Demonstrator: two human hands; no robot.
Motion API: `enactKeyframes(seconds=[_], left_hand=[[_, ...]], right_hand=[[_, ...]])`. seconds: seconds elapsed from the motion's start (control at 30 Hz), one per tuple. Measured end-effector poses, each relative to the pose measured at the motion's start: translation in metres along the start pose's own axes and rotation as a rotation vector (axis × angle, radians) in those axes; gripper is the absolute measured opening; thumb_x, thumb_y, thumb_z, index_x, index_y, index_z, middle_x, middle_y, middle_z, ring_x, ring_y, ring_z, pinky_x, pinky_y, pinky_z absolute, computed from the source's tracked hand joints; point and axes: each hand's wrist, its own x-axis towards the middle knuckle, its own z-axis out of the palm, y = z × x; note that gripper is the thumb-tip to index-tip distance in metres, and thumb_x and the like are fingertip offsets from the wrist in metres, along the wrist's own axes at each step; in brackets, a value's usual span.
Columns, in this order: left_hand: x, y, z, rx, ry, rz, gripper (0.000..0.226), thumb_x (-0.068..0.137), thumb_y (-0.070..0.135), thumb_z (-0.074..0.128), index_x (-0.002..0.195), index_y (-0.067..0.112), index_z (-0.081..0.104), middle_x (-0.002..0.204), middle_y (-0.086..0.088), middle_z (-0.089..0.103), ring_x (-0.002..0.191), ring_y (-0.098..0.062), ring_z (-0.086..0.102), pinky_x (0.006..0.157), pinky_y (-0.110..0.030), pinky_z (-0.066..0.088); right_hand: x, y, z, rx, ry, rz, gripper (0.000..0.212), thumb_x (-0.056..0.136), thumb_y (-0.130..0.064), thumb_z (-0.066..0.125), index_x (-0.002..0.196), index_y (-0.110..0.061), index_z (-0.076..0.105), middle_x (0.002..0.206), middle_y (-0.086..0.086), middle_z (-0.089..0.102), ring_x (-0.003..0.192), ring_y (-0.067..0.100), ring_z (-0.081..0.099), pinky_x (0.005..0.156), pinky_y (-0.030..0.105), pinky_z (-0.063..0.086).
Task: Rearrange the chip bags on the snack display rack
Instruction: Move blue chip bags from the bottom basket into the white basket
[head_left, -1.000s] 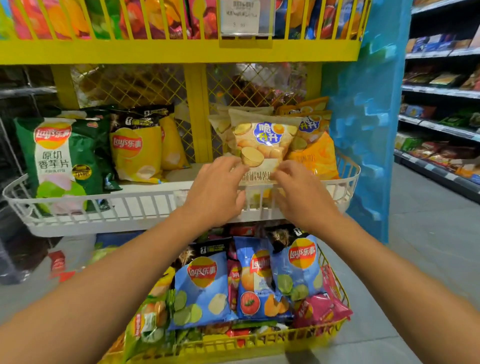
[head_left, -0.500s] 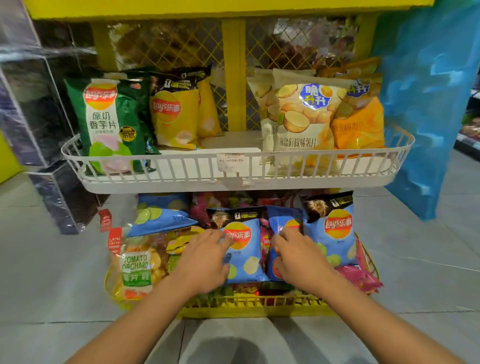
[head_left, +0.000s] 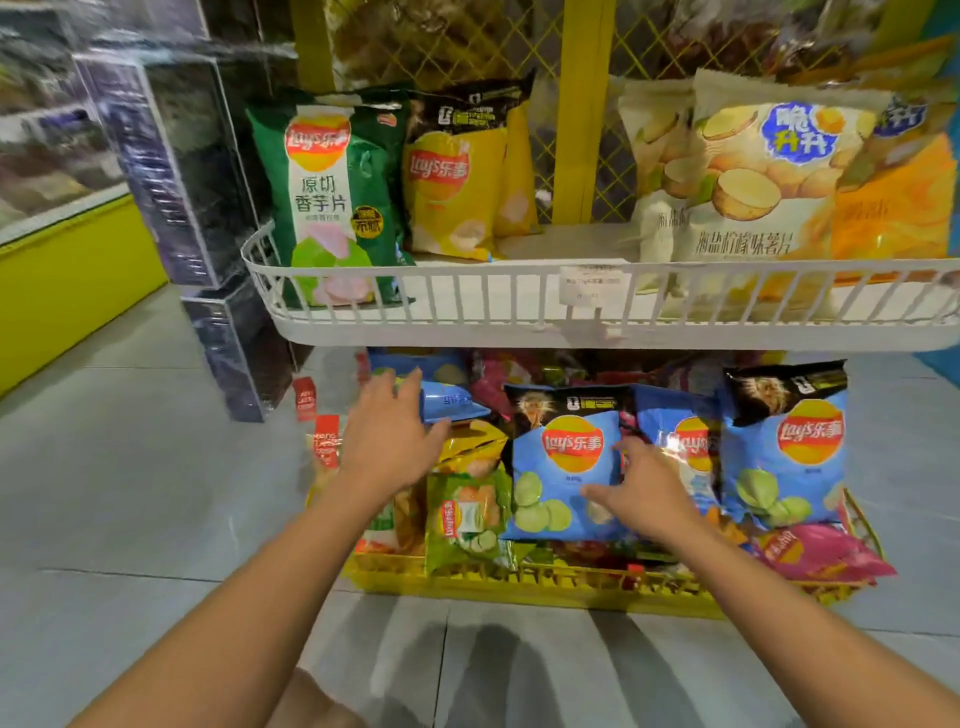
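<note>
Basket (head_left: 519, 584) holds the chip bags (head_left: 784, 467) in disorder; left hand (head_left: 387, 441) is open over its left side, right hand (head_left: 644, 493) rests flat-fingered on the blue bag (head_left: 563, 467); advise lifting by the top seam, unsqueezed, and standing it upright.

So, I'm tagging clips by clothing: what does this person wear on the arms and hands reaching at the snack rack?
Nothing that shows. The left hand and right hand are bare: no gloves, and no rings that I can make out. The left forearm and right forearm are bare down to the picture's bottom edge, with no sleeve, watch or bracelet in view.
</note>
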Motion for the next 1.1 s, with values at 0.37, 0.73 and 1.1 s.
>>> enactKeyframes(seconds=[0.37, 0.73, 1.1], left_hand=[[0.08, -0.032, 0.005, -0.149, -0.219, -0.253, 0.072, 0.093, 0.063, 0.046, 0.131, 0.002, 0.058, 0.134, -0.027, 0.059, 0.122, -0.042, 0.054, 0.095, -0.042, 0.045], [0.091, -0.048, 0.028, -0.953, -0.377, -0.498, 0.038, 0.075, 0.026, 0.086, 0.103, 0.008, 0.066, 0.095, -0.003, 0.066, 0.091, -0.023, 0.06, 0.079, -0.036, 0.047], [0.091, -0.052, 0.038, -1.259, -0.389, -0.628, 0.041, 0.069, 0.017, 0.088, 0.103, 0.005, 0.069, 0.086, -0.015, 0.076, 0.051, -0.023, 0.07, 0.045, -0.031, 0.056]], right_hand=[[0.032, -0.002, 0.031, 0.392, 0.04, 0.276, 0.087, 0.068, -0.034, 0.09, 0.137, -0.012, 0.042, 0.124, 0.007, 0.059, 0.1, 0.023, 0.056, 0.082, 0.037, 0.048], [0.044, 0.006, 0.041, 0.558, 0.046, 0.37, 0.085, 0.064, -0.034, 0.092, 0.131, -0.012, 0.045, 0.118, 0.01, 0.062, 0.099, 0.027, 0.063, 0.073, 0.039, 0.054], [0.037, -0.002, 0.043, 0.611, 0.042, 0.302, 0.028, 0.071, -0.028, 0.089, 0.086, -0.015, 0.069, 0.091, 0.011, 0.075, 0.083, 0.027, 0.072, 0.069, 0.04, 0.06]])
